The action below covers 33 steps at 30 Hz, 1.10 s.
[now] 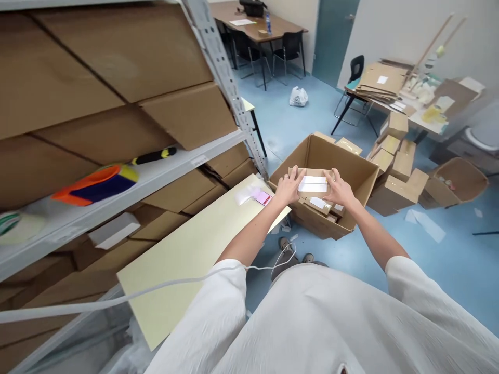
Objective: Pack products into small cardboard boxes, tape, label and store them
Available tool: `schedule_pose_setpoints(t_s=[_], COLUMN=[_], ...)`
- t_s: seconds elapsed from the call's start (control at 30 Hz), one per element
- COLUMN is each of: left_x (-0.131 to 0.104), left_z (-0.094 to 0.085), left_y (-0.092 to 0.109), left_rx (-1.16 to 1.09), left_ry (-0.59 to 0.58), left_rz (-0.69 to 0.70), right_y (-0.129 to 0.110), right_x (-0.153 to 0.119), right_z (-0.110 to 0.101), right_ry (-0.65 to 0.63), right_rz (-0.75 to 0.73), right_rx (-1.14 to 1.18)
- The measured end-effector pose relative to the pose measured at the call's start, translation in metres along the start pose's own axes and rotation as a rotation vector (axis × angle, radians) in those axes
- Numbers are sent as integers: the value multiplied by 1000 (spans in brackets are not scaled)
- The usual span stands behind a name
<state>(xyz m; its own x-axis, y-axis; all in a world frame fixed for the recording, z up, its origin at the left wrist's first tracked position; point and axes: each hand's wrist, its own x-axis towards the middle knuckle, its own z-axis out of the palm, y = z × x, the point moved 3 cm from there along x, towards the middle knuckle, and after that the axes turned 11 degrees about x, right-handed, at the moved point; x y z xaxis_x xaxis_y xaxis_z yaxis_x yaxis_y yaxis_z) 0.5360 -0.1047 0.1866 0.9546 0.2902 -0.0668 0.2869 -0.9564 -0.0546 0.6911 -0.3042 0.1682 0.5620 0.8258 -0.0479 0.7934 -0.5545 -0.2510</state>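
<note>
On the blue floor (pixel 346 265) stands a large open brown cardboard carton (pixel 341 157); over its mouth I hold a small white-labelled oblong cardboard box (pixel 312 183), left hand (pixel 287 187) and right hand (pixel 338 188) pinching opposite ends, apparently to balance it and leave its labelled face uncovered.

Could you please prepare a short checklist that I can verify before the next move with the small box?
1. Grip: the left hand and right hand hold the small box at opposite ends: ok.
2. Large box: its top is open below the hands: ok.
3. Room inside: other boxes lie at the near side, but the held box hides part of the inside: cannot tell.
4. White label: it faces up, but its writing is too small to read: cannot tell.
5. White cable: it runs across the left sleeve and might catch: not ok.
</note>
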Motion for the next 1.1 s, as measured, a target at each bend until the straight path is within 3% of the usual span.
schedule_pose_setpoints(t_s=[0.23,0.5,0.67,0.77,0.87,1.1], left_x=[75,137,167,180,183,172], left_z=[46,108,145,168,193,237], left_y=[28,50,69,79,90,114], left_rx=[-64,-235,-291,-369,-459,-479], left_ry=[-108,-245,-307,-303,-386,-598], left_rz=[209,420,442,300,186,208], right_y=[56,70,87,104,118,145], right_x=[-2,5,10,12,12,8], right_z=[32,73,109,132,155,199], right_ry=[-25,-259,-237,-177,-139,-172], right_rz=[147,312,469,692,903,1249], right_rx=[-40,58,133,175,186,216])
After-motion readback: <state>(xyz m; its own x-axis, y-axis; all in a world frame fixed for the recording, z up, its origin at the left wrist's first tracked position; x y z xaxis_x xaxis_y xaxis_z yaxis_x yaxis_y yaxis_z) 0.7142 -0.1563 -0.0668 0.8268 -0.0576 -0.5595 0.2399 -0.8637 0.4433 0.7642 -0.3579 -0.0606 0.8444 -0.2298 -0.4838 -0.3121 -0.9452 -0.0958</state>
